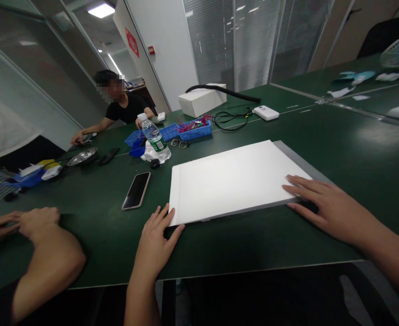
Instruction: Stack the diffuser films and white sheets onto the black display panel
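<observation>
A large white sheet [231, 181] lies flat on a thin grey board [296, 158] on the dark green table [338, 140] in front of me. My left hand [156, 240] rests open on the table, its fingertips touching the sheet's near left corner. My right hand [321, 203] lies flat and open, with the fingers pressing on the sheet's near right corner. Neither hand holds anything.
A black phone [137, 190] lies left of the sheet. Behind it stand a water bottle [155, 138], blue trays [185, 131], glasses [179, 144], a white box [201, 100], black cables [231, 120]. Another person's arms [39, 244] rest at near left; a seated person [121, 106] is across.
</observation>
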`<state>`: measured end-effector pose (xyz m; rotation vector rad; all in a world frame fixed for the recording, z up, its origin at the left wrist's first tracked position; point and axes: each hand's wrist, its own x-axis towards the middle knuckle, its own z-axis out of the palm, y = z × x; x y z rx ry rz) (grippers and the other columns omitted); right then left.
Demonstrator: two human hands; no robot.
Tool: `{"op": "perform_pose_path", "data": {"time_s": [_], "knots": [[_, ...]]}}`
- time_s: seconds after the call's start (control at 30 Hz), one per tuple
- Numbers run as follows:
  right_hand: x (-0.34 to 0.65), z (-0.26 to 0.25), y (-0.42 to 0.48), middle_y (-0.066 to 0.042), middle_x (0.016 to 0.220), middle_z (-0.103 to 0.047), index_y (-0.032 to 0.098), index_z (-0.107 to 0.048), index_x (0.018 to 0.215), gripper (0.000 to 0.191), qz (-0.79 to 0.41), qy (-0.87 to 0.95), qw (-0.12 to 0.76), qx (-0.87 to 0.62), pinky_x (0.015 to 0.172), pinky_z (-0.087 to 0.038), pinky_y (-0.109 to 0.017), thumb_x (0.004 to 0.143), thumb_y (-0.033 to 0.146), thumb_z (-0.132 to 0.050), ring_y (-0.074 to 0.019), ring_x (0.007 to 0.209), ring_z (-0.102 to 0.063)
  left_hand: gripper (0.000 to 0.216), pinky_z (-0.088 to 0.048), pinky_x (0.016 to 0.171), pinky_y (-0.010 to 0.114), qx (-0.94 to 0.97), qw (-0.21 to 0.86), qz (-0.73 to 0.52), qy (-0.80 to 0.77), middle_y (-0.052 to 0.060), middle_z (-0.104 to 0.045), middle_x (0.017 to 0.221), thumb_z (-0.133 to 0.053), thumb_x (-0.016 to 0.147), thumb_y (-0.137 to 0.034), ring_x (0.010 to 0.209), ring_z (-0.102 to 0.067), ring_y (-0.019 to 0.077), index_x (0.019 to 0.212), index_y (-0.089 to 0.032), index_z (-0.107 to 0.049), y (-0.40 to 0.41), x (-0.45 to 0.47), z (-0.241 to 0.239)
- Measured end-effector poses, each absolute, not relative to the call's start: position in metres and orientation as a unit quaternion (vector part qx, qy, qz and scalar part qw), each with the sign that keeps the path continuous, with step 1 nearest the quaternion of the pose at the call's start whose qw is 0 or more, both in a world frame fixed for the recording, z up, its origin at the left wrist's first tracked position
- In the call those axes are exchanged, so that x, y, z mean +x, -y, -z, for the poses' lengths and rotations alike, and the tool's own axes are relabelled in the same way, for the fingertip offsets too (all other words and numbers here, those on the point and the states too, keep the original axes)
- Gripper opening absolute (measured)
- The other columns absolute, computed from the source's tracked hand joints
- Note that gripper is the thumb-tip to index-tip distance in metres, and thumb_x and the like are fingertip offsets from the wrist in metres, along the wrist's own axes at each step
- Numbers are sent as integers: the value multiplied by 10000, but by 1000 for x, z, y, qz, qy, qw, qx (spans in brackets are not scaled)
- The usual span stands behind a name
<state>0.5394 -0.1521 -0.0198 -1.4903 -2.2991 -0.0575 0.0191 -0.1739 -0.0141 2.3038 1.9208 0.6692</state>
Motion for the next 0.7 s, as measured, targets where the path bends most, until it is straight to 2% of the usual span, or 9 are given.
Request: {"op": "perform_pose_path", "data": {"time_s": [0.2, 0.33, 0.4, 0.5, 0.7], "knots": [[538, 19, 152, 23, 1684, -439, 391, -679, 1520, 479, -13, 837, 201, -509, 1277, -437, -626, 1132, 532, -437, -305, 1515, -508, 682, -401, 1302, 634, 751, 40, -215, -624, 155, -605, 1631, -671, 1004, -577, 1579, -492, 385, 1550, -168, -633, 174, 20, 12], [536, 17, 152, 25, 1712, -395, 371, -674, 1529, 489, -28, 838, 203, -505, 1280, -451, -589, 1142, 512, -411, -283, 1551, -468, 619, -412, 1292, 632, 752, 37, -227, -617, 122, -613, 1629, -665, 1013, -578, 1574, -502, 376, 1533, -242, -659, 174, 19, 15], [537, 17, 152, 20, 1712, -397, 345, -703, 1491, 501, -15, 831, 213, -514, 1310, -400, -604, 1132, 547, -418, -289, 1584, -418, 572, -414, 1287, 636, 755, 33, -227, -615, 114, -606, 1637, -658, 1020, -572, 1576, -500, 378, 1498, -260, -694, 174, 18, 16], [540, 22, 152, -18, 1715, -394, 291, -703, 1484, 609, 21, 805, 219, -551, 1349, -285, -655, 1088, 670, -437, -331, 1641, -299, 543, -415, 1281, 649, 755, 29, -221, -617, 110, -607, 1635, -655, 1023, -568, 1572, -505, 381, 1467, -264, -722, 173, 18, 17], [545, 30, 150, -178, 1690, -399, 159, -623, 1568, 976, 31, 732, 172, -658, 1312, -341, -656, 979, 905, -401, -427, 1629, -281, 553, -413, 1287, 649, 753, 28, -216, -621, 119, -611, 1624, -662, 1016, -548, 1567, -511, 379, 1466, -231, -722, 174, 20, 15]]}}
